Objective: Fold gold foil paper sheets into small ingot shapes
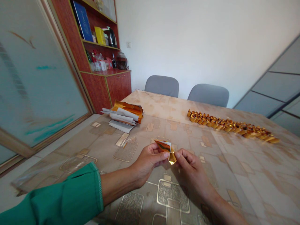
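A small folded piece of gold foil paper [172, 158] is held between my two hands, above the table. My left hand [150, 158] pinches its left part, where a white inner side and a pointed corner show. The fingers of my right hand [191, 164] are closed on its right edge. Further back on the left lies a loose pile of gold and white paper sheets [126, 117]. At the right, several folded gold foil pieces [225, 125] stand packed in long rows.
The table [140, 200] has a patterned cover under clear plastic. Two grey chairs [161, 85] stand at its far side against the wall. A red-brown cabinet [117, 84] with shelves of bottles and a kettle is at the back left, beside a frosted glass door [39, 81].
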Available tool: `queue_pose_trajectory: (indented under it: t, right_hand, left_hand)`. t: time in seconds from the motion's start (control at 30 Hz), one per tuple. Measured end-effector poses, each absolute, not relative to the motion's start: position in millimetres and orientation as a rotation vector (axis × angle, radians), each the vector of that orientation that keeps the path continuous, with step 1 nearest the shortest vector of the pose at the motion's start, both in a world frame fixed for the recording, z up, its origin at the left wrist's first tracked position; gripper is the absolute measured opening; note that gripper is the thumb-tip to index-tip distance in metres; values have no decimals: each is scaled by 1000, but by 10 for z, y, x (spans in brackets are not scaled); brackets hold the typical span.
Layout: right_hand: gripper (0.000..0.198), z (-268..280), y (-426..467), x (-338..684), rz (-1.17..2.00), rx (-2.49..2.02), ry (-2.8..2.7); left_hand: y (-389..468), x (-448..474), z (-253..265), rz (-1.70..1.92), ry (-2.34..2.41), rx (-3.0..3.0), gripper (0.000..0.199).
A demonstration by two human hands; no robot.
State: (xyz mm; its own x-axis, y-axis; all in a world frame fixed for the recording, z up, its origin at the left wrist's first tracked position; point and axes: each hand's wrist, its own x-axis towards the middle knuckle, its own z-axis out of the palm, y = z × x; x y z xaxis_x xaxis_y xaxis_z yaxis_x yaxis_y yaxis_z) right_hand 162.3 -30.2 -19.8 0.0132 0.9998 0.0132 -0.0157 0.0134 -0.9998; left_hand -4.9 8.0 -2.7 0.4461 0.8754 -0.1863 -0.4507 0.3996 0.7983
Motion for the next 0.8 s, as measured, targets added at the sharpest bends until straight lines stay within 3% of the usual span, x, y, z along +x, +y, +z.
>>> queue_pose_trajectory:
  t: [0.17, 0.3, 0.47, 0.6, 0.7, 0.8]
  right_hand:
    - [47, -153, -325, 1593, 1304, -1138, -1176]
    - [35, -71, -348, 1540, 1326, -1133, -1251]
    - [17, -21, -313, 1495, 860, -1297, -1565]
    - [14, 19, -301, 1466, 562, -1326, -1652]
    - [14, 39, -321, 1460, 595, -1294, -1652]
    - [17, 19, -345, 1468, 818, -1242, -1544]
  left_hand:
    - [85, -42, -37, 964, 652, 723, 37]
    - [112, -55, -40, 1022, 680, 620, 38]
    - [126, -63, -28, 1026, 687, 530, 33]
    - [96, -46, -2, 1015, 703, 527, 34]
    - [77, -39, 2, 1016, 709, 532, 35]
    - [67, -39, -4, 1027, 697, 540, 36]
